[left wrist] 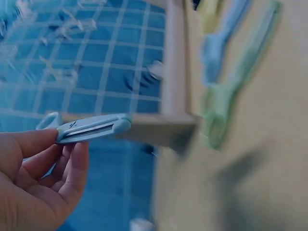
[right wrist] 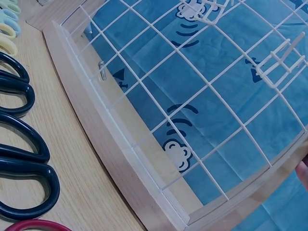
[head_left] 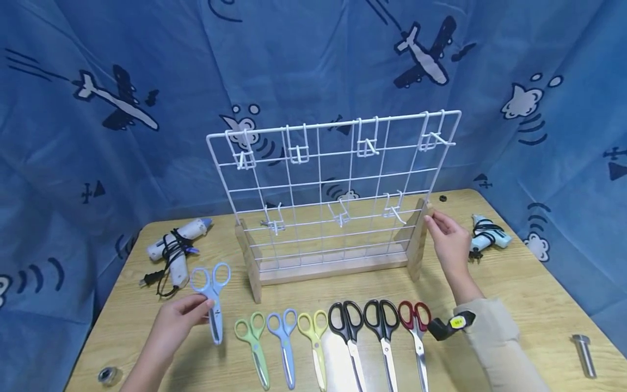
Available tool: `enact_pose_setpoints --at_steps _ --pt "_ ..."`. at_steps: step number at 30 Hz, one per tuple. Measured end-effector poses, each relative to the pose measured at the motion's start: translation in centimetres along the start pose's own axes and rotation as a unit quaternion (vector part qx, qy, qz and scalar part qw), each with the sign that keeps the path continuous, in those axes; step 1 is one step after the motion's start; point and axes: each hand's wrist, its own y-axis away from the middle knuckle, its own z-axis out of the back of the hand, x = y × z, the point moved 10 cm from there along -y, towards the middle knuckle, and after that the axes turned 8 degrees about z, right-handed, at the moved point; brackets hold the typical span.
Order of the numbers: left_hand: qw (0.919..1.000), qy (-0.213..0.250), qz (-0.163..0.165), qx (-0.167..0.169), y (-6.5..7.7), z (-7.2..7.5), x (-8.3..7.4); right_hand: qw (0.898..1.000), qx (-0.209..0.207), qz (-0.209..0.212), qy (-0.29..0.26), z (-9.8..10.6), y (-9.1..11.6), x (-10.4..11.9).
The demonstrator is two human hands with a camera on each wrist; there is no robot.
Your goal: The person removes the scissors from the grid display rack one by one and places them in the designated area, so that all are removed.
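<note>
Between thumb and fingers my left hand (head_left: 177,321) pinches a pair of light-blue scissors (head_left: 213,296), handles up and blades down, above the table left of the rack. In the left wrist view the scissors (left wrist: 96,127) show their slotted blade side. My right hand (head_left: 449,242) holds the right wooden post of a white wire grid rack (head_left: 320,188) near its top. Several white hooks hang on the grid in two rows, none carrying anything. In front lies a row of scissors: green (head_left: 256,348), blue (head_left: 286,345), yellow (head_left: 316,348), two black-handled, and red-handled (head_left: 417,337).
A white glue gun (head_left: 178,250) with a wrapped black cord lies at the back left, a teal glue gun (head_left: 490,234) at the right. A metal bolt (head_left: 584,356) is near the right edge, a metal socket (head_left: 109,375) at the front left. Blue printed cloth (head_left: 313,65) surrounds the table.
</note>
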Motion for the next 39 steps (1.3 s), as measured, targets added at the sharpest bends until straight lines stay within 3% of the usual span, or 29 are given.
enact_pose_setpoints --at_steps 5,12,15,18,24,31,39 --pt "0.9972 0.024 0.070 0.010 3.0 0.6 1.7 1.000 -0.001 0.008 -0.003 0.1 0.0 -0.4" --pt "0.9909 0.011 0.128 0.043 9.4 0.6 -0.8 1.000 0.000 0.000 0.002 -0.1 0.0 -0.5" --pt "0.9875 -0.005 0.146 0.059 10.7 0.1 -0.9 1.000 0.000 -0.001 0.002 0.0 0.0 -0.5" --pt "0.9841 -0.010 0.165 0.064 11.2 -0.3 -0.4 1.000 0.000 -0.002 0.002 0.1 0.0 -0.5" --pt "0.9913 -0.011 0.122 0.050 11.7 -1.1 -1.1 1.000 0.005 -0.008 0.001 0.0 0.0 -0.5" --pt "0.9928 -0.074 0.088 0.034 11.7 -1.7 -2.6 1.000 0.003 -0.009 -0.004 0.0 0.1 -0.4" --pt "0.9897 -0.096 0.101 0.033 11.6 -2.4 -3.0 1.000 0.004 0.001 -0.001 -0.1 0.0 -0.3"
